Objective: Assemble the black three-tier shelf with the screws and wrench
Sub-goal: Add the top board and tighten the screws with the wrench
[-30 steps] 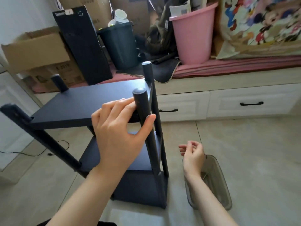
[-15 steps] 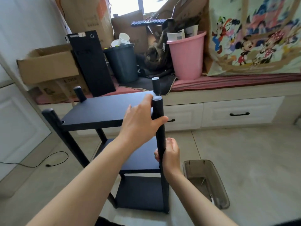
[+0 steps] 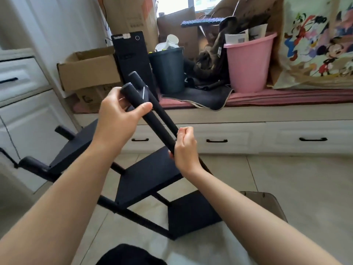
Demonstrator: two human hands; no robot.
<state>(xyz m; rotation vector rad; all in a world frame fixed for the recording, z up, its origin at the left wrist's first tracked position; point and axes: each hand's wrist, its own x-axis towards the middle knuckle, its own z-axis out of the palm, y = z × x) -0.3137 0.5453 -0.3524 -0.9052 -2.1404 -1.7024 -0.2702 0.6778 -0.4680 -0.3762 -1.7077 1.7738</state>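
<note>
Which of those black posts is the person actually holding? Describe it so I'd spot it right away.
Find the black shelf tipped over on the tiled floor in front of the white drawers. Its nearest post slants up toward the camera; the left hand grips it near the rounded top, the right hand lower down. The other posts are untouched.

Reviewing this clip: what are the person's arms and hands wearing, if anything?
Nothing visible. The left hand and right hand are bare, with no gloves, rings, watch or bracelets in view. Both forearms are uncovered to the frame edge; no sleeves show.
</note>
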